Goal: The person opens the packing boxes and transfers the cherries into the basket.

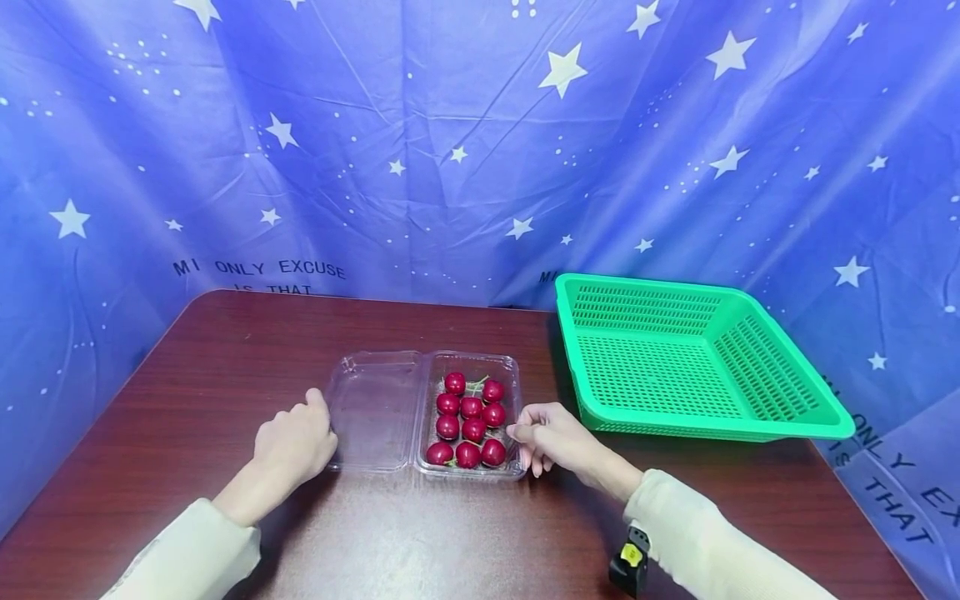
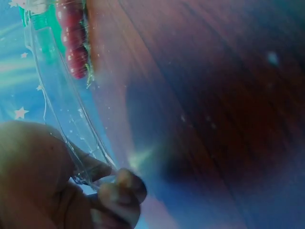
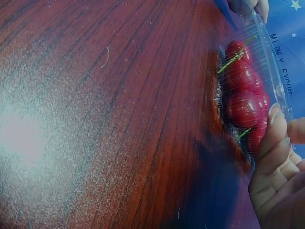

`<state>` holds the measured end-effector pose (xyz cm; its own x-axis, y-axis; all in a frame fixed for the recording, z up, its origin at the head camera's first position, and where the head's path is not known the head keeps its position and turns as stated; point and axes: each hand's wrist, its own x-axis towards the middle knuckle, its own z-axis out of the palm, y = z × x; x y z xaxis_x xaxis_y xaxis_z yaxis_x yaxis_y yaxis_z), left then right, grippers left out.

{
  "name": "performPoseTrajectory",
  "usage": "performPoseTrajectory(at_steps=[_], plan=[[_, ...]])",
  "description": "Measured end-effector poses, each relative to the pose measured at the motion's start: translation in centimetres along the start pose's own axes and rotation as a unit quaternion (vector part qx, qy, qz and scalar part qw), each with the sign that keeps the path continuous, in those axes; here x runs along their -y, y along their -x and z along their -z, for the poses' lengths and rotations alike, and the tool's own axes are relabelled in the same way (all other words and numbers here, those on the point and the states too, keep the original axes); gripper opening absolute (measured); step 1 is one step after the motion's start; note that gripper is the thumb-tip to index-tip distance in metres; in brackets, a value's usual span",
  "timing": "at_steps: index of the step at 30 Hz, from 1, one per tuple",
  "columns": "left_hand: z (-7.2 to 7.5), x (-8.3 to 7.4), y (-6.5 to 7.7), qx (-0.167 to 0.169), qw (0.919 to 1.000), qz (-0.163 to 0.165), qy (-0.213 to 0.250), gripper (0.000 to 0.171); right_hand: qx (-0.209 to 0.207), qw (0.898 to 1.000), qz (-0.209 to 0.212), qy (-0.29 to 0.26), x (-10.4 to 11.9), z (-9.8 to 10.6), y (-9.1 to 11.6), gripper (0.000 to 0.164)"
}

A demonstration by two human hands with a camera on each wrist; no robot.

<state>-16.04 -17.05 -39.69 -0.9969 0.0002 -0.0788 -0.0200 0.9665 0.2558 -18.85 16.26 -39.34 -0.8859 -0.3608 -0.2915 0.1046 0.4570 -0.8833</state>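
A clear plastic clamshell box (image 1: 468, 476) lies unfolded on the table, with several dark red cherries (image 1: 471, 407) in its right half and a few green stems among them. Its transparent lid (image 1: 375, 417) is spread out flat to the left. My left hand (image 1: 295, 440) pinches the lid's outer left edge; the left wrist view shows thumb and curled fingers (image 2: 125, 188) around that edge. At the box's right side, my right hand (image 1: 553, 437) grips the rim between thumb and fingers. Cherries (image 3: 244, 107) show through the box wall beside the right hand in the right wrist view.
A green perforated plastic basket (image 1: 652, 375) stands at the back right of the brown wooden table (image 1: 360, 533), with one corner near the table's right edge. A blue curtain (image 1: 420, 217) with white stars hangs behind the table and along both sides.
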Motion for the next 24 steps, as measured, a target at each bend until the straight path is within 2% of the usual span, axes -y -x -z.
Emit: performPoseTrajectory(at_steps=[7,17,24], plan=[[-0.53,0.11,-0.34,0.011,0.9999,0.001,-0.006,0.015,0.001,1.000,0.002,-0.001,-0.17,0.04,0.08,0.021],[-0.72,0.37,-0.78,0.002,0.9997,0.024,-0.003,0.028,-0.002,1.000,-0.004,0.006,-0.07,-0.01,0.02,0.021],[-0.50,0.43,-0.96,0.001,0.9997,0.023,0.003,0.031,-0.002,1.000,-0.008,0.006,0.06,0.01,0.00,0.021]])
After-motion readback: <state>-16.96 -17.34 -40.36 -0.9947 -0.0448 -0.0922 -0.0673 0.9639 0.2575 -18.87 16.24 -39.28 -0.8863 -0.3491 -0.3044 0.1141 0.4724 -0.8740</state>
